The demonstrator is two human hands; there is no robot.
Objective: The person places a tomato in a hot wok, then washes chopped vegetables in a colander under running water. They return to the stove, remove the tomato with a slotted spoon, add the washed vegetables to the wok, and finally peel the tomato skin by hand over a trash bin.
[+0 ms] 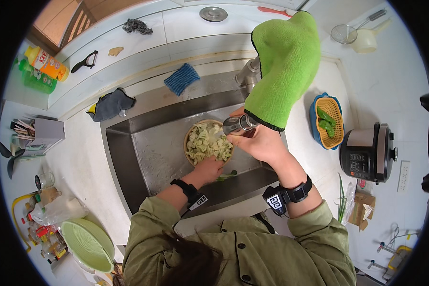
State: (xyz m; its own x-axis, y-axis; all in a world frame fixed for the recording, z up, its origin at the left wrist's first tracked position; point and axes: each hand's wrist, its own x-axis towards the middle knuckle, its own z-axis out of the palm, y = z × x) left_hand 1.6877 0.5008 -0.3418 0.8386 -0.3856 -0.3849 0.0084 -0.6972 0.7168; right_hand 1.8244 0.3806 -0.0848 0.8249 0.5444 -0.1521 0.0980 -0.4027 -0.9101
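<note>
A round bowl of cauliflower florets [204, 141] stands in the stainless steel sink [161, 157]. My left hand [208, 169] is at the bowl's near edge, its fingertips hidden among the florets; whether they grip anything cannot be told. With my right hand [259, 143] I hold the metal faucet's spray head [236, 125] above the bowl's right side. A green cloth [286, 68] hangs over the faucet [248, 73] and covers part of it. Near my left hand, a piece of green vegetable [228, 175] lies in the sink.
Behind the sink lie a blue scrubbing sponge [182, 79] and a grey cloth [113, 104]. On the right are a basket with green peppers [327, 123] and an electric pressure cooker [368, 153]. A green plastic colander [88, 245] and a utensil holder [49, 134] are at left.
</note>
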